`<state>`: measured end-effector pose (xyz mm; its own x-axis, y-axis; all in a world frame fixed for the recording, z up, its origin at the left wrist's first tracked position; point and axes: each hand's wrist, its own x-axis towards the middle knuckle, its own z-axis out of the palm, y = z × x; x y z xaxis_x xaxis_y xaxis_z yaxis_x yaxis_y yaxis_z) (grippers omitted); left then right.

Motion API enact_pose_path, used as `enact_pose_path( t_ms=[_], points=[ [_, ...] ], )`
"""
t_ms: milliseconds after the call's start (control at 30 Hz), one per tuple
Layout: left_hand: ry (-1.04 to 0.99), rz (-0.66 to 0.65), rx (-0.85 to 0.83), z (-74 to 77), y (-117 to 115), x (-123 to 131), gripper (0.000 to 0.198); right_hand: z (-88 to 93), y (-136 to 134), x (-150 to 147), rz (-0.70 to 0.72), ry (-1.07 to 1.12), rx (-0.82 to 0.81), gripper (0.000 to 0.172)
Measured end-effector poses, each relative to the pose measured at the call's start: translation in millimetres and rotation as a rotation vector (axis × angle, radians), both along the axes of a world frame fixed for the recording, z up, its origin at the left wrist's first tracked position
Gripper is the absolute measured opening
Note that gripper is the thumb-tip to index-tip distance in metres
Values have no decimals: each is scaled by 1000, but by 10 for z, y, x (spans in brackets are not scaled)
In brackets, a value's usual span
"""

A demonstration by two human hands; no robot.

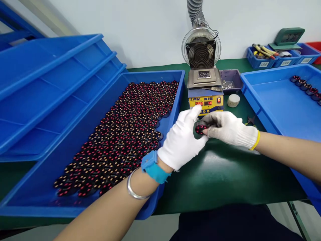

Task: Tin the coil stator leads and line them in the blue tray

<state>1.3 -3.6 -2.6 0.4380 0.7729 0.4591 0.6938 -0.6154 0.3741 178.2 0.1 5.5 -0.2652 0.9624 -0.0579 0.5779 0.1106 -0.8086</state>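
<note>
Both my hands wear white knit gloves and meet over the green mat (220,174). My left hand (182,140) and my right hand (227,129) are closed together on one small round black-and-red coil part (200,128), held just in front of the solder pot. The left wrist carries a blue strap and a metal bangle. A big blue tray (173,110) to the left holds several rows of the same coil parts (125,134).
A yellow-fronted solder pot (205,100) with red digits stands behind my hands, a fume fan (201,50) above it. A blue tray (276,97) at right holds several coil parts. Empty blue trays (50,83) are stacked far left. A purple dish (232,80) and tool bins (265,57) sit at the back.
</note>
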Motion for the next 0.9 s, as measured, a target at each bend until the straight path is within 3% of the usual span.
enact_pose_path(
  t_ms=[100, 233, 333, 467, 533, 600, 667, 767, 900],
  points=[
    [-88, -139, -211, 29, 13, -10, 62, 51, -57, 8, -37, -74, 137, 25],
    [-216, -31, -515, 46, 49, -22, 51, 109, -124, 38, -69, -217, 209, 31],
    [-265, 46, -723, 88, 53, -25, 25, 123, -138, 45, -80, -233, 236, 27],
    [-242, -61, -946, 212, 49, -92, 19, 120, -66, 64, -112, -102, 186, 21],
    [-196, -94, -943, 270, 63, -143, 16, 97, -3, 89, -163, -19, 95, 22],
    [-185, -31, -823, 296, 80, -169, 18, 57, 49, 115, -226, 51, 2, 26],
    [-200, 62, -718, 283, 85, -148, 34, 14, 70, 127, -261, 115, -62, 31],
    [-236, 90, -768, 222, 58, -44, 54, -21, 43, 104, -252, 193, -104, 31],
    [-370, 8, -888, 184, 13, 56, 32, -18, 14, 65, -249, 204, -109, 29]
  ],
)
